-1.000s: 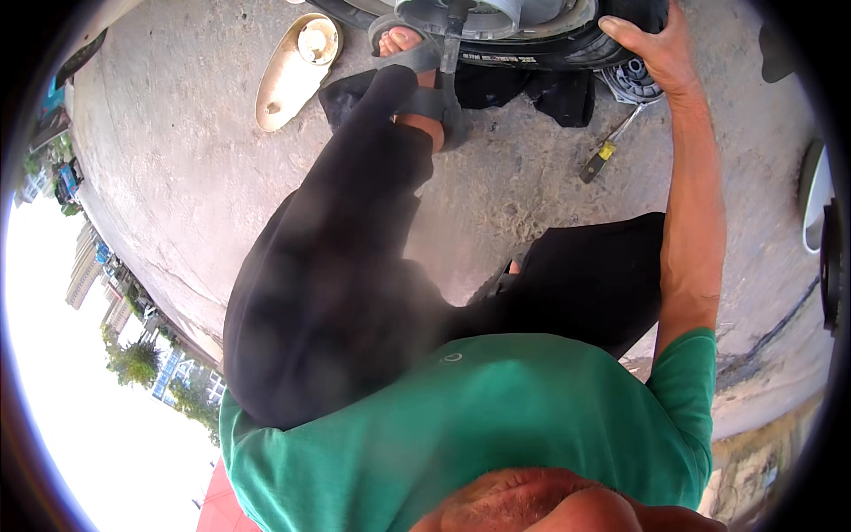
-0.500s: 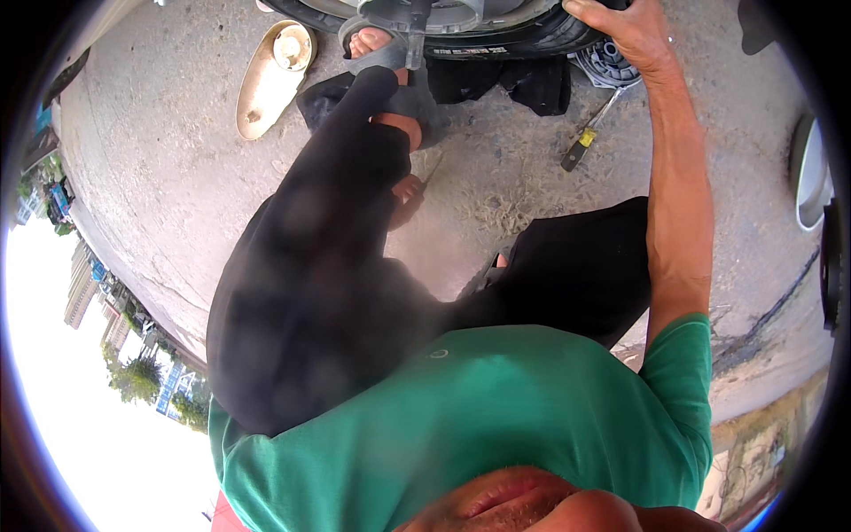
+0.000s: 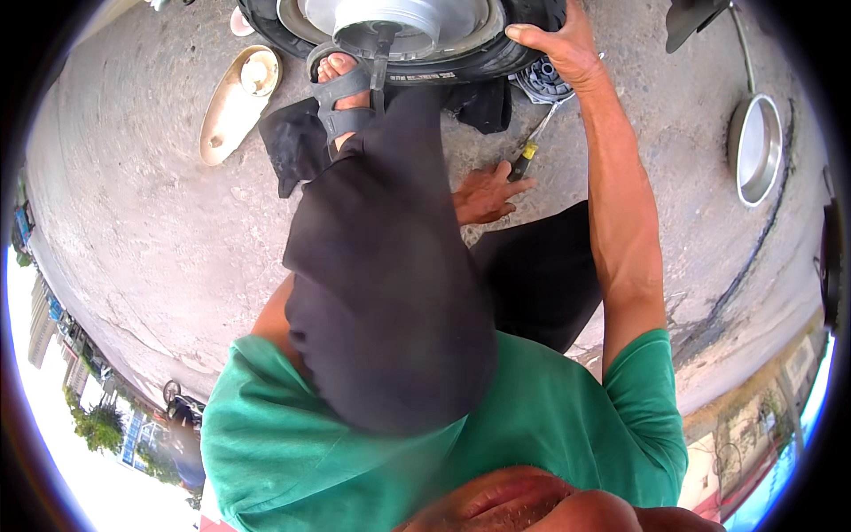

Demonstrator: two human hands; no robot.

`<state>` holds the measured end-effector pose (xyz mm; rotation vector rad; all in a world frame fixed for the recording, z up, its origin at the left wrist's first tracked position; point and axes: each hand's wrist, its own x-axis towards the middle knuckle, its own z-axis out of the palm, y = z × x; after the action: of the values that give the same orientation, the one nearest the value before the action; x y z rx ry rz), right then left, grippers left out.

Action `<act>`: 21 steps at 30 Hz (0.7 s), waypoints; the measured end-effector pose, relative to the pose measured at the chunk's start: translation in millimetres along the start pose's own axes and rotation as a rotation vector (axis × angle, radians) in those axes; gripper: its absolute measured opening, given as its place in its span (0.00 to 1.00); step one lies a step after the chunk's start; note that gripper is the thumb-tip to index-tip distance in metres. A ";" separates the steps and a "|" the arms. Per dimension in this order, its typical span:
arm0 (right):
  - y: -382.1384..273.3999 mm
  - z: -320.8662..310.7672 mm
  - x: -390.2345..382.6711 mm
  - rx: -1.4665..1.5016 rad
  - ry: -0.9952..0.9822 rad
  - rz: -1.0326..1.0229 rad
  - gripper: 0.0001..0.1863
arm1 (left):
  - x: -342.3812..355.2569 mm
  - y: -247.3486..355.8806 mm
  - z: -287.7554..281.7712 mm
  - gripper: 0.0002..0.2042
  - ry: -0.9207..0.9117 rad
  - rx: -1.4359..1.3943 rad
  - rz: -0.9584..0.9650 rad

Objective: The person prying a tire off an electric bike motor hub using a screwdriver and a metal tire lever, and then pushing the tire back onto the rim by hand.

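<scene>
A wheel with a black tire (image 3: pixel 461 69) and a silver hub (image 3: pixel 390 27) lies at the top of the view. My right hand (image 3: pixel 567 49) grips the tire's right side, thumb on the sidewall; its other fingers are mostly hidden. Past my raised knee my left hand (image 3: pixel 486 191) reaches out low over the ground, fingers stretched. They come up to the black handle of a yellow-and-black screwdriver (image 3: pixel 528 152); whether they touch it I cannot tell. The screwdriver's shaft points at a round ribbed metal part (image 3: pixel 542 82) beside the tire. My sandaled foot (image 3: pixel 344 96) stands against the wheel's near edge.
Left of the wheel lies a long cream-coloured cover (image 3: pixel 232 120) with a round piece on it. Black cloth (image 3: pixel 297 146) is bunched by my foot. To the right sits a metal pan (image 3: pixel 756 151) with a long handle, and a dark flat object (image 3: pixel 693 22) is farther up.
My left hand has moved forward and right, from beside my leg to the screwdriver's handle. My raised leg has swung right. The right hand keeps hold of the tire.
</scene>
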<state>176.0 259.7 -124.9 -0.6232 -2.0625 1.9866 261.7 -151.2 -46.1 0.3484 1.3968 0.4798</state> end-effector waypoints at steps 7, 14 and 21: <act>19.2 -5.1 7.7 0.005 -0.106 -0.083 0.41 | 16.8 -29.6 9.4 0.19 -0.069 -0.006 -0.100; 18.8 -3.5 6.7 0.014 -0.033 -0.133 0.42 | -50.6 -103.2 -72.9 0.19 0.317 -0.177 -0.301; 7.2 -2.5 4.9 0.068 -0.065 -0.041 0.54 | -108.8 -103.2 -160.8 0.19 0.705 -0.222 -0.252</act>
<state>173.8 264.2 -132.6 -0.5050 -2.0172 2.0705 103.5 -303.1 -29.4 -0.2064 2.0113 0.5683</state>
